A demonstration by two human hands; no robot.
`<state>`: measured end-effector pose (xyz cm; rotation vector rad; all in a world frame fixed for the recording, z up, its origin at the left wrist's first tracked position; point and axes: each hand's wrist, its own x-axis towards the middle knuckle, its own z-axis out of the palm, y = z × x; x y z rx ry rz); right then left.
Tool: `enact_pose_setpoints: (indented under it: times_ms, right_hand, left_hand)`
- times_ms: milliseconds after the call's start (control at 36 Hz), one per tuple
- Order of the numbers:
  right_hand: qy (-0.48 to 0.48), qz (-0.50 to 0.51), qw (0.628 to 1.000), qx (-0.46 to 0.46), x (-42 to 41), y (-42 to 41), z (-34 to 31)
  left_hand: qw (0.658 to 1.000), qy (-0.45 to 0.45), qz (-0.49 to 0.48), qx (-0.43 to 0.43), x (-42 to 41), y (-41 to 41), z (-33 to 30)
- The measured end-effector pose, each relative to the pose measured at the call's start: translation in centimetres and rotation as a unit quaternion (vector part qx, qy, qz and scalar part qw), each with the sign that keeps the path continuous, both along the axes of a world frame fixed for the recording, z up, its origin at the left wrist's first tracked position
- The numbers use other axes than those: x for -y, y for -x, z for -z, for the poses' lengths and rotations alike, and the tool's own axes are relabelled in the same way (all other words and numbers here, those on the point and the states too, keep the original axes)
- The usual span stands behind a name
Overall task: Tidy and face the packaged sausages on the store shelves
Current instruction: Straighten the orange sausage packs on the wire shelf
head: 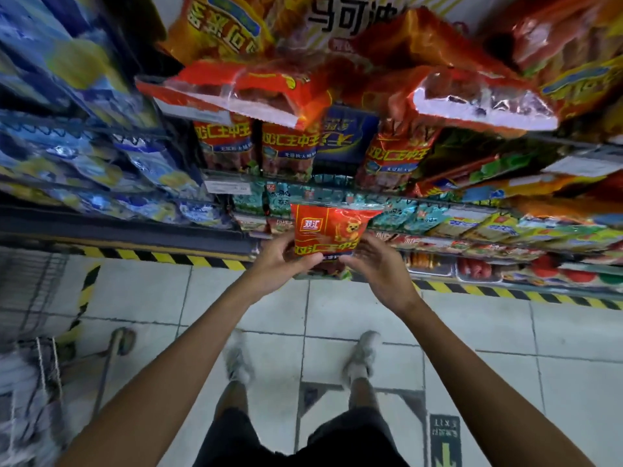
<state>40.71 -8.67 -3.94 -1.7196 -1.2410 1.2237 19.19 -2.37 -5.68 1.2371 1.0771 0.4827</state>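
A person's left hand (283,261) and right hand (374,264) grip the lower corners of a red sausage pack (328,230), fingers curled round its bottom edge, holding it upright and face-out in front of the lower shelves (438,200). The pack looks light and soft, its glossy film likely slippery and easily crumpled, so the firmer sealed edges seem the safest place to hold. At 12 o'clock from the hands, matching red packs (286,146) stand on a higher shelf, one blue pack (347,136) among them; at 10 o'clock, blurred blue bags (84,96) fill the neighbouring bay.
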Motion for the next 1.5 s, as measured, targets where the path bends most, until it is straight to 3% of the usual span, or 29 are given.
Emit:
enact_pose_setpoints:
  times_ms: [139, 389, 611, 861, 1500]
  right_hand:
    - [-0.011, -0.009, 0.999, 0.03, -0.2, 0.0, 0.6]
    - [-0.021, 0.021, 0.999, -0.043, -3.0, -1.8, 2.2]
    - [-0.121, 0.051, 0.991, 0.006, -6.0, -2.5, 1.2]
    - [-0.22, 0.087, 0.971, -0.034, -8.3, -2.7, 0.2]
    - [-0.263, 0.13, 0.956, 0.021, -10.8, -1.7, 4.3]
  left_hand:
    - [0.997, -0.008, 0.066, -0.037, -0.2, 0.8, 0.8]
    - [0.992, -0.092, -0.086, -0.012, -1.8, -1.9, -0.9]
    - [0.98, -0.181, -0.07, -0.039, -5.1, -3.3, -1.9]
    - [0.951, -0.291, -0.099, 0.012, -7.8, -4.2, -2.2]
    - [0.949, -0.3, -0.097, 0.016, -9.8, -5.1, 0.9]
